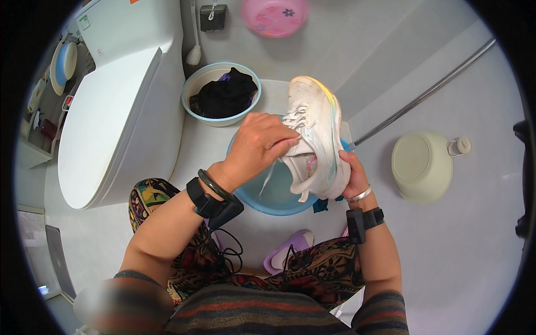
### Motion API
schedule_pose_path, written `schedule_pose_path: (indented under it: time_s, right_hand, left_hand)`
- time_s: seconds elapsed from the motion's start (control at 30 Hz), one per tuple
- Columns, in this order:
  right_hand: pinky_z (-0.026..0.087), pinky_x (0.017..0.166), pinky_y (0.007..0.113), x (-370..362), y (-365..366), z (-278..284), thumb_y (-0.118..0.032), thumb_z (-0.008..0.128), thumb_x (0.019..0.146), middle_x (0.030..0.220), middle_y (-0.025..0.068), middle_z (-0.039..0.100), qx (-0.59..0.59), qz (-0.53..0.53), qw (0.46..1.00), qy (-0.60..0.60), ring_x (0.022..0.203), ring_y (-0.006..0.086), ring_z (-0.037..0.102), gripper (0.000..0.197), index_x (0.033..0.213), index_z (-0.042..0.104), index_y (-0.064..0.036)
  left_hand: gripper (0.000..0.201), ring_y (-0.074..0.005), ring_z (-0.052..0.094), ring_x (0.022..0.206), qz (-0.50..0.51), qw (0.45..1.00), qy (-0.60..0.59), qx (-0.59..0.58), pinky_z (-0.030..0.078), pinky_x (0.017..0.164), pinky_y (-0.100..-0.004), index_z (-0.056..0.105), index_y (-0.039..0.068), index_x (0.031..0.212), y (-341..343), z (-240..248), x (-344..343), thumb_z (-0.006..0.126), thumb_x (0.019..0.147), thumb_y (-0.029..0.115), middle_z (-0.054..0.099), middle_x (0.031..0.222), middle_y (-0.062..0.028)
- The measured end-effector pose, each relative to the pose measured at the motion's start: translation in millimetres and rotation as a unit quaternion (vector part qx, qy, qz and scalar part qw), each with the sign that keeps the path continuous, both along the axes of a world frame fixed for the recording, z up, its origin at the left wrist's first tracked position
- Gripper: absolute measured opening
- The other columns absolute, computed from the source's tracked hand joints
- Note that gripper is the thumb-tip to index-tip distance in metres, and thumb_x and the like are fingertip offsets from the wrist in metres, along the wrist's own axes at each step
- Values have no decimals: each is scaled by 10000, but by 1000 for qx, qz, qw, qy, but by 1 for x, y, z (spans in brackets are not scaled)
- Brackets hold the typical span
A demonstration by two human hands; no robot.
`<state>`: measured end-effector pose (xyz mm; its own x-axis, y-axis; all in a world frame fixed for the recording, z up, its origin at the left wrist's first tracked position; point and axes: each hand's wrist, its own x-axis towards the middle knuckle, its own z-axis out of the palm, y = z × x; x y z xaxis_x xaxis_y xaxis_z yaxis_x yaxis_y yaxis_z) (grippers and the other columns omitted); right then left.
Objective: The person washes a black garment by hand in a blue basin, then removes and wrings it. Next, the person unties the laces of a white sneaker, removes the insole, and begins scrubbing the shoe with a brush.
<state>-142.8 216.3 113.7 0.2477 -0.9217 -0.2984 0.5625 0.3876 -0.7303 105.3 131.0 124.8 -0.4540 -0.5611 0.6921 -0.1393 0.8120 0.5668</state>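
A white sneaker (319,129) with a yellow and pale blue sole edge is held tilted, toe pointing away from me. My right hand (355,174) grips it around the heel side. My left hand (258,146) is closed in a pinch at the throat of the shoe, on the white shoelace (268,177), whose loose end dangles below. Crossed lacing still runs over the upper part of the tongue. Beneath the shoe stands a blue basin (277,211) with cloudy water, partly hidden by the shoe and my hands.
A pale basin with a blue rim (192,109) holds black clothing (226,94). The toilet (106,128) rises at left. A pink basin (274,17) and a toilet brush (194,54) are by the far wall. At right are a metal pole (424,92) and a pale green container (422,167).
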Motion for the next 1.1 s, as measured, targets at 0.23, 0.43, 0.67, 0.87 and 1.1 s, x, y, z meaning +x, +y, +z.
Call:
schedule_pose_path:
  time_s: [0.23, 0.43, 0.67, 0.87, 1.1]
  right_hand:
    - [498, 938, 408, 15, 4, 1, -375, 530, 885, 1208, 185, 600, 29, -31, 999, 5, 1052, 289, 617, 593, 1333, 455, 8]
    - [508, 922, 419, 0, 1, -7, -399, 511, 900, 1215, 158, 602, 23, -61, 997, -39, 1074, 280, 606, 565, 1314, 485, -15]
    - [494, 945, 431, -21, 3, -3, -371, 518, 887, 1236, 175, 583, -22, -74, 997, -10, 1097, 291, 592, 588, 1350, 449, -15]
    - [477, 968, 406, 0, 0, 3, -361, 577, 860, 1248, 167, 577, -2, -26, 999, 18, 1109, 282, 585, 655, 1387, 400, -14]
    - [462, 977, 343, 3, -4, 9, -216, 617, 849, 1280, 132, 551, -85, -14, 985, 152, 1129, 219, 570, 651, 1409, 362, -1]
  left_hand:
    - [226, -204, 503, 699, 37, 988, -76, -126, 363, 766, -327, 699, 107, 939, 9, 3, -9, 676, 727, 32, 515, 719, -24]
    - [245, -214, 525, 737, 26, 995, -48, -78, 383, 789, -355, 708, 140, 914, 2, 7, 6, 675, 697, 30, 518, 744, -7]
    - [166, -238, 510, 1039, 227, 957, -165, -69, 412, 869, -389, 713, 111, 907, -30, 14, 44, 698, 749, 65, 585, 1042, -50]
    - [137, -289, 552, 861, 45, 996, -62, 51, 454, 793, -382, 677, 45, 834, -6, 11, 10, 719, 754, 148, 617, 839, -107]
    - [370, -168, 556, 788, -175, 811, 88, 552, 484, 729, -321, 570, 13, 1153, -7, 28, 18, 524, 962, 327, 609, 881, -51]
